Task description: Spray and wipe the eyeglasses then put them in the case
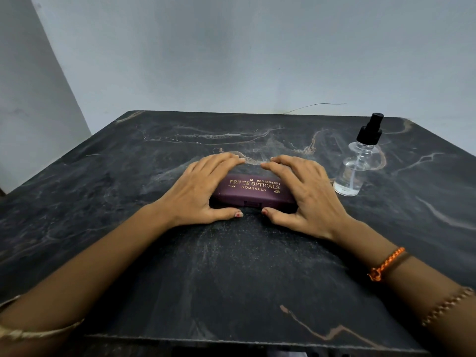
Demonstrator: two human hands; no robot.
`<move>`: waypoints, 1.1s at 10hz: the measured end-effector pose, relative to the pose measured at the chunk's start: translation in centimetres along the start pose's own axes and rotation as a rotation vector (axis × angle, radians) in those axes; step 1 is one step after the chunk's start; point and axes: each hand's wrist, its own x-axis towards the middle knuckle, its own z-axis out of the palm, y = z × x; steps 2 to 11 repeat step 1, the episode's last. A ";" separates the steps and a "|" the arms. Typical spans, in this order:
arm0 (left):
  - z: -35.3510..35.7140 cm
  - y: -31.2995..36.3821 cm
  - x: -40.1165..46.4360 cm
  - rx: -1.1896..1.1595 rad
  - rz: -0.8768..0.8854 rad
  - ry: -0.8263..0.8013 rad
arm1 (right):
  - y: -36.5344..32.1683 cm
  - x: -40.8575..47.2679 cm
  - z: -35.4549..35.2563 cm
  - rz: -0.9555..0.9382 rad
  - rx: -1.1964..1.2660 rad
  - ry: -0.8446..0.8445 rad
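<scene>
Dark marble-look tabletop [231, 279] w/ pale veins, set against a plain grey-blue wall [231, 52]. Near the middle lies a closed maroon glasses case [253, 193], gold lettering on the lid, front edge toward the person. Left hand [199, 191] and right hand [305, 194] cup its two ends: fingers spread and curled over the back edge, fingertips nearly meeting behind the lid, thumbs pressed at the front edge either side of the clasp. Eyeglasses not visible. Clear spray bottle [356, 163] w/ black pump top stands upright just right of the right hand, not touched. Orange thread bracelet [386, 264] on right wrist; bangles further up both forearms.
</scene>
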 end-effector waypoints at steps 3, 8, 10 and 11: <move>0.1 0.6 -0.1 -0.009 -0.033 0.007 | -0.3 0.0 -0.1 0.019 -0.015 0.002; 0.1 0.6 -0.1 -0.009 -0.033 0.007 | -0.3 0.0 -0.1 0.019 -0.015 0.002; 0.1 0.6 -0.1 -0.009 -0.033 0.007 | -0.3 0.0 -0.1 0.019 -0.015 0.002; 0.1 0.6 -0.1 -0.009 -0.033 0.007 | -0.3 0.0 -0.1 0.019 -0.015 0.002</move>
